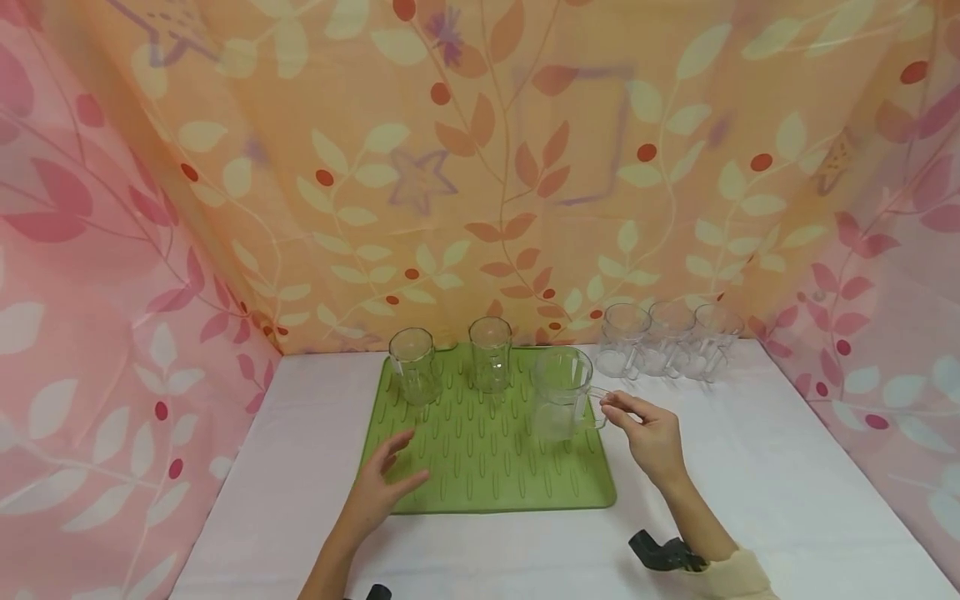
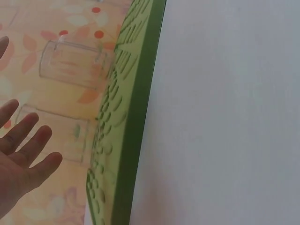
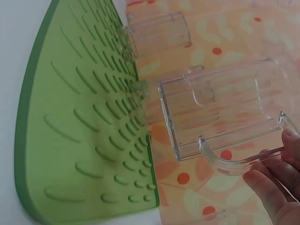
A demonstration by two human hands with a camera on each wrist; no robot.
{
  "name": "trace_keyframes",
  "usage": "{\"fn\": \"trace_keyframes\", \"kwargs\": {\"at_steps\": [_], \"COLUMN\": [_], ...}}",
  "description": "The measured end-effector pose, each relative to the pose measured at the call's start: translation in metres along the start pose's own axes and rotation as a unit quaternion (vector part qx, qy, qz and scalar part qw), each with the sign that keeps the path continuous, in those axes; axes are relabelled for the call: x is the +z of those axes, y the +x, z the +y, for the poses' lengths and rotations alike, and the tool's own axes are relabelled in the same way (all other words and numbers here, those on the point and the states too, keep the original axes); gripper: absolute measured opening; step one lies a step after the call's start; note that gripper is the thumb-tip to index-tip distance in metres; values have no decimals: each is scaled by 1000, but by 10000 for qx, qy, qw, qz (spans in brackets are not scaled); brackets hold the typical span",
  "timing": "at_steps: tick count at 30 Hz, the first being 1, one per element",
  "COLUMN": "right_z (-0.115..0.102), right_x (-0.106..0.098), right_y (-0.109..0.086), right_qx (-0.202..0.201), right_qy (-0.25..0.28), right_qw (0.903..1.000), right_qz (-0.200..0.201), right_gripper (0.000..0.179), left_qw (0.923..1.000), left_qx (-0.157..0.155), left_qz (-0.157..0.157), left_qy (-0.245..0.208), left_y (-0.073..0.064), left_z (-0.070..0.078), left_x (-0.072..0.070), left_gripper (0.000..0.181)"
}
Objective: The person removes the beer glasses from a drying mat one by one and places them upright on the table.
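My right hand [image 1: 649, 435] pinches the handle of a clear glass mug [image 1: 561, 400] over the right side of the green ridged mat [image 1: 495, 479]. In the right wrist view a gap shows between the base of this mug [image 3: 225, 110] and the mat [image 3: 93, 108]. Two more clear mugs, one at the back left [image 1: 415, 367] and one at the back middle [image 1: 491, 357], stand on the mat. Over the mat's front left edge is my left hand [image 1: 378, 483], fingers spread and holding nothing; the left wrist view shows the same hand [image 2: 23, 159] with its fingers apart.
Three clear mugs [image 1: 666, 340] stand in a row at the back right of the white table [image 1: 757, 467], handles toward the right. Patterned cloth [image 1: 480, 167] hangs behind the table and along both sides. A black wrist mount [image 1: 663, 552] sits on the right forearm.
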State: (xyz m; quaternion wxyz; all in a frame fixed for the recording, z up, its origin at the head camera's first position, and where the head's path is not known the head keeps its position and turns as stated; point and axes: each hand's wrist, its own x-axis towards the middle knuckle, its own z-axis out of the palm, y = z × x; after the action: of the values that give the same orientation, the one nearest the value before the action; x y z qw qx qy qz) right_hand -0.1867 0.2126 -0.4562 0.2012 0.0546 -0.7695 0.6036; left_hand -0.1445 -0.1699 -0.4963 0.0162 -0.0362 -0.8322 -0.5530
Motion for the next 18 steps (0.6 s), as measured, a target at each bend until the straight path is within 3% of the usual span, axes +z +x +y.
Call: {"fn": "trace_keyframes", "kwargs": {"at_steps": [7,18], "right_z": [11,24], "right_x": [-13,-30], "right_y": [0,2], "right_qx": [140,338], "right_qy": [-192,-620], "right_qw": [9992,9931], "right_qz": [318,940], "right_gripper": [26,25], "left_qw": [9997,9947], "left_qx": [-252,-648], "left_qz": [-39,-28], "left_qy": [34,801], "left_y": [-1,-5], "left_z": [-6,-15], "left_x": [-7,-18], "left_gripper": [72,82]}}
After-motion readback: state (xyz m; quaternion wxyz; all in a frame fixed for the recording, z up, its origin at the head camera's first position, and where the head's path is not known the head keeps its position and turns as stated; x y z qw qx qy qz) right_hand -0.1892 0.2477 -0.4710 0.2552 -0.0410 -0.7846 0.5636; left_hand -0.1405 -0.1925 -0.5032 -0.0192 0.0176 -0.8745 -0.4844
